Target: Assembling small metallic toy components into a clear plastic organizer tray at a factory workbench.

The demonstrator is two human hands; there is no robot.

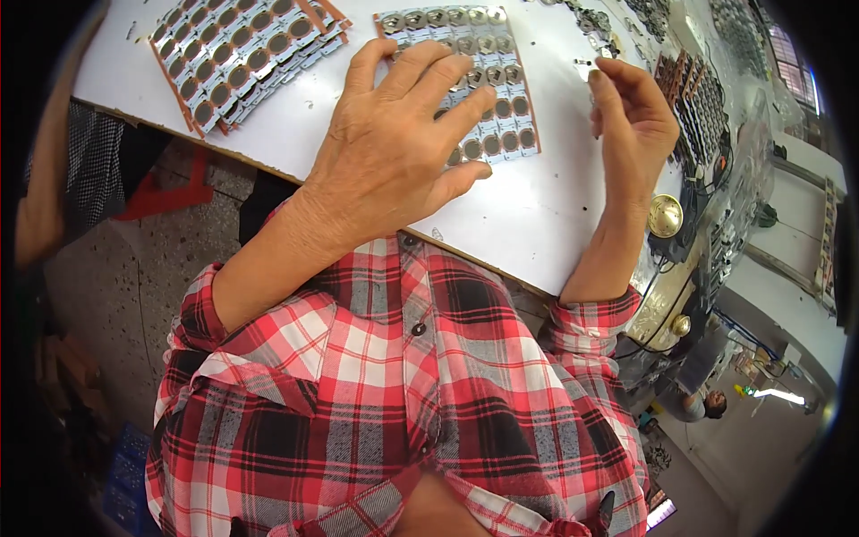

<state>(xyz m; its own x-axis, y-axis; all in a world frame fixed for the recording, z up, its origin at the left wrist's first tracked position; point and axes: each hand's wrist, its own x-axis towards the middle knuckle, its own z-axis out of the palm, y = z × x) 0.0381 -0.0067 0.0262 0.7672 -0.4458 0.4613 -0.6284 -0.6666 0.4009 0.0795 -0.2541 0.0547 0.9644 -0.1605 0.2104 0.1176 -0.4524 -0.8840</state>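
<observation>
A panel of small circuit boards (494, 143) lies on the white table in front of me. Shiny metal clips (488, 45) sit on its far rows, while the near rows show dark round pads. My left hand (394, 134) rests over the panel's left part with its fingers spread, hiding some of the rows. To the right of the panel, my right hand (637, 121) is raised with thumb and forefinger pinched together. A small shiny bit shows by its fingertips, too small to make out.
Several similar panels (237, 54) are stacked at the far left. Loose metal clips (591, 20) lie scattered at the back. On the right stand more stacked boards (702, 112) and a round brass-coloured dish (665, 216). The table's edge (259, 166) runs close to me. Another person (693, 407) is far right.
</observation>
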